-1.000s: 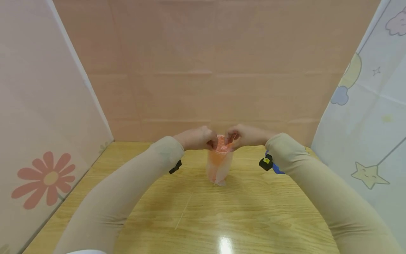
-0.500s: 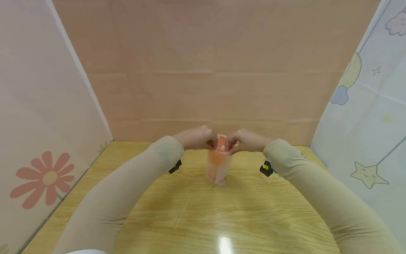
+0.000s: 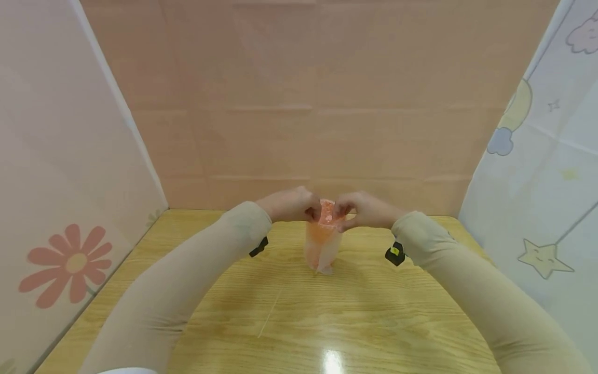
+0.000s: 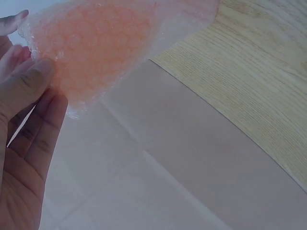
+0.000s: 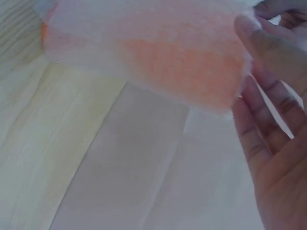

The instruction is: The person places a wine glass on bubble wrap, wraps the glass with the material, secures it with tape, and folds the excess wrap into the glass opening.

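Note:
An orange item wrapped in bubble wrap [image 3: 322, 252] stands upright near the back of the wooden table. My left hand [image 3: 293, 204] pinches the left side of its upper edge; in the left wrist view the thumb [image 4: 29, 85] lies over the plastic and the fingers are behind and below it. At the right side of the same edge, my right hand [image 3: 368, 209] holds the wrap between thumb and fingers. The right wrist view shows orange through the bubble wrap [image 5: 187, 62], with the thumb overlapping its corner. What exactly is inside is blurred by the plastic.
A peach-coloured sheet [image 3: 308, 104] hangs behind the table [image 3: 355, 317]. Printed panels stand at the left [image 3: 51, 156] and right [image 3: 537, 182]. A thin pale strip [image 3: 269, 314] lies on the tabletop in front of the wrapped item.
My right hand has shifted slightly to the right and towards me along the wrap's top edge, its wrist turning a little. The left hand and the wrapped item stay in place.

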The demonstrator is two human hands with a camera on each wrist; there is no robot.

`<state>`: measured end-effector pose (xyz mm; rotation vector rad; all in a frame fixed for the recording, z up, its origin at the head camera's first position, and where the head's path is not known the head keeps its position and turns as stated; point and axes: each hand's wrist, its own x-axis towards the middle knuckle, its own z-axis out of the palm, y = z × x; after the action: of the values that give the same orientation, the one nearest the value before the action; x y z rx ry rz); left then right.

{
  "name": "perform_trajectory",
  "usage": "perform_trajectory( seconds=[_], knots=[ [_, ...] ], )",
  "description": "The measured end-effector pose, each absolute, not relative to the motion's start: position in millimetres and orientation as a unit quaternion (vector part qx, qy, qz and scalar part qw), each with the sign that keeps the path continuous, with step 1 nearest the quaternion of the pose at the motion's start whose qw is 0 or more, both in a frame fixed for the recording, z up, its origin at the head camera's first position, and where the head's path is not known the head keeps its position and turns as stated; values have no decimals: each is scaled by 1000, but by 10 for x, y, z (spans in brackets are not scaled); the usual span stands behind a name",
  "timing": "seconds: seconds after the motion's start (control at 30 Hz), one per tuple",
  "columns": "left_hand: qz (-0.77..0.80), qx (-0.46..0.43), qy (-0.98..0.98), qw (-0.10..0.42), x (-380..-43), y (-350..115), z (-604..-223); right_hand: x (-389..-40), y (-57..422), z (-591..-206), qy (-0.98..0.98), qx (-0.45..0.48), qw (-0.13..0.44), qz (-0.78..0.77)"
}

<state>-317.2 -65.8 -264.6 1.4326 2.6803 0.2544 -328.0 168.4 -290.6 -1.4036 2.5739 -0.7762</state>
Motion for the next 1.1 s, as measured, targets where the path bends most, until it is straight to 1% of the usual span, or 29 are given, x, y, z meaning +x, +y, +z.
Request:
perform_trajectory(
  seconds=[0.17, 0.23, 0.3, 0.37, 0.5, 0.6, 0.67, 0.73, 0.9, 1.1],
  knots=[
    [95, 466, 877, 64, -3173, -659, -2618, -3252, 1673, -2977, 836, -481, 18, -264],
    [117, 451, 881, 76, -3178, -664, -2598, -3245, 1668, -2982, 836, -481, 13, -263],
    [149, 421, 892, 77, -3191, -669, -2583, -3237, 1665, -2977, 838, -477, 12, -264],
    [193, 369, 906, 71, -3214, -672, -2588, -3231, 1665, -2969, 840, -473, 15, -264],
    [295, 243, 923, 42, -3271, -664, -2653, -3231, 1669, -2964, 843, -469, 20, -264],
    [371, 159, 914, 36, -3300, -652, -2723, -3234, 1668, -2968, 842, -470, 21, -264],
    [413, 124, 901, 40, -3317, -639, -2768, -3239, 1666, -2969, 840, -473, 22, -265],
    [452, 94, 885, 57, -3344, -616, -2814, -3245, 1665, -2970, 838, -475, 20, -267],
    [479, 58, 872, 81, -3413, -540, -2928, -3267, 1666, -2972, 831, -484, 20, -272],
    [448, 76, 889, 58, -3426, -498, -2969, -3275, 1662, -2974, 831, -485, 19, -273]
  ],
)
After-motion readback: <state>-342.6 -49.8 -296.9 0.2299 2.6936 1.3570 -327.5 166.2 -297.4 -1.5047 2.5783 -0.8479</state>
